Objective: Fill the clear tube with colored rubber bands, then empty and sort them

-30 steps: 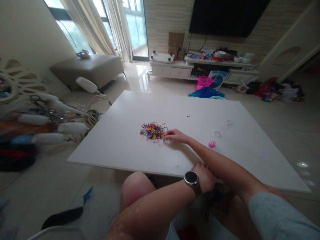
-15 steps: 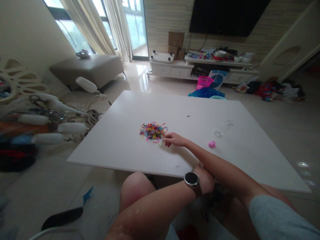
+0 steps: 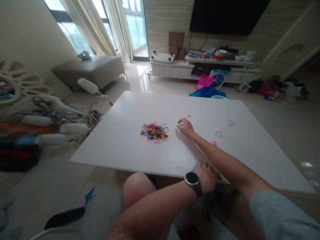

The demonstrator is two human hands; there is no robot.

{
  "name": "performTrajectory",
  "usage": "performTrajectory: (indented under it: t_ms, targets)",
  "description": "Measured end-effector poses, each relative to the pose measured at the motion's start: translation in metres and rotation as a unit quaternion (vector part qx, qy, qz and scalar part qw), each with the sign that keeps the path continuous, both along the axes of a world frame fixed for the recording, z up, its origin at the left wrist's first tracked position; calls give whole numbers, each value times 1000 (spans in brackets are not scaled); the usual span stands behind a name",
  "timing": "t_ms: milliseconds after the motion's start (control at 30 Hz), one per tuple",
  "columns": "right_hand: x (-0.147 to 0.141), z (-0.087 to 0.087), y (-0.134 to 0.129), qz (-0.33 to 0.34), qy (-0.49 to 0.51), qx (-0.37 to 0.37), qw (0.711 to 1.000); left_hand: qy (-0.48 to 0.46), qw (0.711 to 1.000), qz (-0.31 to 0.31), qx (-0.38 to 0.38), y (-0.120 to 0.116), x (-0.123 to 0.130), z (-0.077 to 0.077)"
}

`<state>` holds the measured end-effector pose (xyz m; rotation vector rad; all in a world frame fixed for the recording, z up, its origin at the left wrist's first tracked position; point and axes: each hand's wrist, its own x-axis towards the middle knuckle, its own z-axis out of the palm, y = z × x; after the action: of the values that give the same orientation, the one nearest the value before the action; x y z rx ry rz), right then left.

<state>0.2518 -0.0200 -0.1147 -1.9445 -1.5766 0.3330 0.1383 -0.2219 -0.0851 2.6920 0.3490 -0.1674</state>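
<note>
My right hand (image 3: 185, 126) is over the white table (image 3: 112, 140), to the right of a pile of small multicoloured strips (image 3: 154, 131) that look like little rubber bands. Its fingers are curled together at the tips, with a pale bit showing there, too small to name. My left hand (image 3: 206, 176), with a round watch (image 3: 192, 178) on the wrist, rests at the table's near edge, fingers loosely apart and nothing seen in them. Behind my right forearm a pink object (image 3: 213, 143) is partly hidden. One dark strip (image 3: 189, 116) lies alone beyond my right hand.
A clear plastic container (image 3: 230, 124) and a clear round piece (image 3: 219, 133) lie on the table's right side. Beyond the far edge are a blue plastic thing (image 3: 207, 92) and a pink basket (image 3: 205, 82). White lamp arms (image 3: 75, 128) stand off to the left.
My right hand has left the pile's right edge and moved right and farther away across the table. My left hand has stayed by the near edge, its fingers now more visible.
</note>
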Motion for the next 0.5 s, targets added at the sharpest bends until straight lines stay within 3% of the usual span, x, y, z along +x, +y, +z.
performTrajectory:
  t_ms: [167,333,500]
  targets:
    - [66,-16,23,-113,-97,-50,988,23,1000,3,4,0,-1,6]
    - [88,-26,32,-102,-135,-56,984,15,1000,-2,4,0,0,1]
    - [92,-19,38,-82,-148,-48,984,27,1000,-1,-7,0,3,1]
